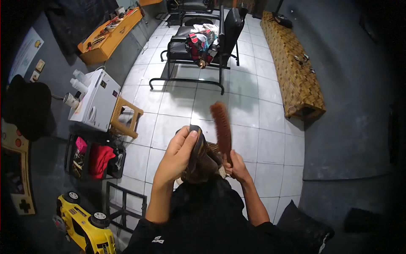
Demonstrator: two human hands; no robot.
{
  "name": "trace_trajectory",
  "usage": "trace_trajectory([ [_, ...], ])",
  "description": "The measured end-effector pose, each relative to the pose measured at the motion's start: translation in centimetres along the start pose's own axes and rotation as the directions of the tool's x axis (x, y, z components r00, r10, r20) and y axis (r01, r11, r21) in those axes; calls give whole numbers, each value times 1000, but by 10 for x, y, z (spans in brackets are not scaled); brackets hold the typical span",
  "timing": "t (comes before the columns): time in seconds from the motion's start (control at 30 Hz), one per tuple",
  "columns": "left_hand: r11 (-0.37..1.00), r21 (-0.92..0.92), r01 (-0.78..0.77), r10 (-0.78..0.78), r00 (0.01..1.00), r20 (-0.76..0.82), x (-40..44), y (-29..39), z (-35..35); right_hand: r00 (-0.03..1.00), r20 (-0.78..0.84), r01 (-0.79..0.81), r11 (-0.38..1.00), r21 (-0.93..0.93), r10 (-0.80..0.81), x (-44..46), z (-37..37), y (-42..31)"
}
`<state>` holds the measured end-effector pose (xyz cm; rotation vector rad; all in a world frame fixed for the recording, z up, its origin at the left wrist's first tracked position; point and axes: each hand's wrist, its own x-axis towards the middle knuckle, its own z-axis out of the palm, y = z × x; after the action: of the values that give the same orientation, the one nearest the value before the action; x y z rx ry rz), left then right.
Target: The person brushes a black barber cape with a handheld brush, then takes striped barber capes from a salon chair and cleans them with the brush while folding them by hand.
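Note:
My left hand is closed around a dark brown shoe, with its thumb on the black edge near the top. The shoe is held upright in front of my chest, and its lower part is hard to make out against my black shirt. In my right hand is a brown brush, gripped by the handle at its lower end. The brush points up and away from me, its bristles facing left towards the shoe. A small gap shows between the bristles and the shoe's upper part.
A black metal-framed chair with clothes stands ahead. To the left are a small white fridge, a wooden stool, a dark rack and a yellow toy car. A long woven box lines the right wall.

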<state>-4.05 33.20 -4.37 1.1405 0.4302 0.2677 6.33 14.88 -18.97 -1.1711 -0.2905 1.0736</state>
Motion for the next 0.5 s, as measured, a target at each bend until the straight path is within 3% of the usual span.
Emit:
trace_trajectory([
  [0.13,996,-86,-6,7,1000,5,-4,-9,1,929,330,133,984,119,-166,-8,40,-23],
  [0.17,991,-132,-30,27,999,-24,-5,-10,5,946,315,80,997,18,-82,-6,50,-22],
  [0.2,982,-177,-58,49,997,-54,-6,-8,7,959,256,172,966,-190,-120,3,51,-3],
  [0.27,974,-211,-77,80,997,5,-6,1,-10,994,91,86,922,-378,-55,19,43,40],
  [0.3,964,-237,-118,119,993,-11,-9,4,-17,983,117,184,700,-690,-143,32,20,79],
  [0.37,943,-253,-217,204,976,-78,-15,10,-22,995,60,25,373,-928,83,41,-28,152],
  [0.43,941,-240,-238,234,971,-44,-21,15,-26,954,-5,-40,111,-993,299,36,-74,201],
  [0.5,946,-219,-238,245,969,8,-25,21,-29,923,-214,-248,72,-966,319,34,-113,243],
])
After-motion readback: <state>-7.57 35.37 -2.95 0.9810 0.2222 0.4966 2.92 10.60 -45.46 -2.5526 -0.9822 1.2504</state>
